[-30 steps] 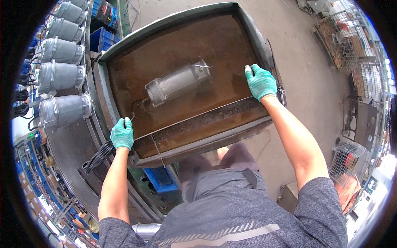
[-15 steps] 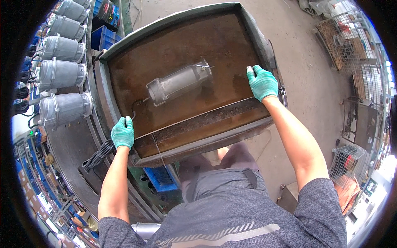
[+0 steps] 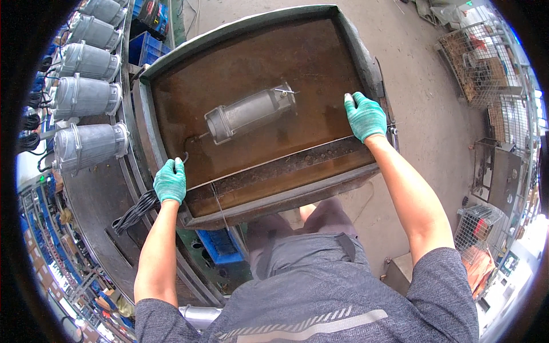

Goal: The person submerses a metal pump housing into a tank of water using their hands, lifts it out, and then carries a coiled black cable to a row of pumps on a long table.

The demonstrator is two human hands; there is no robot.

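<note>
My left hand (image 3: 170, 182), in a green glove, is closed at the left end of a thin metal bar (image 3: 269, 161) that crosses a long tank (image 3: 150, 123) of brownish water. At its right end my right hand (image 3: 366, 118), gloved alike, is closed too, thumb up. The undersides of both hands are hidden. Beyond the bar, a grey cylindrical pump or motor housing (image 3: 249, 114) lies on its side in the water, tilted up to the right. From its left end a dark cable (image 3: 191, 140) runs toward my left hand.
Several similar grey housings (image 3: 91, 147) stand in a row on the bench at left. A coiled black cable (image 3: 136, 212) hangs beside the tank. A blue crate (image 3: 220, 247) sits below its near edge. Wire cages (image 3: 479, 226) stand on the floor at right.
Both hands keep their places at the bar. The view has shifted slightly, and the housing in the water appears a touch farther right.
</note>
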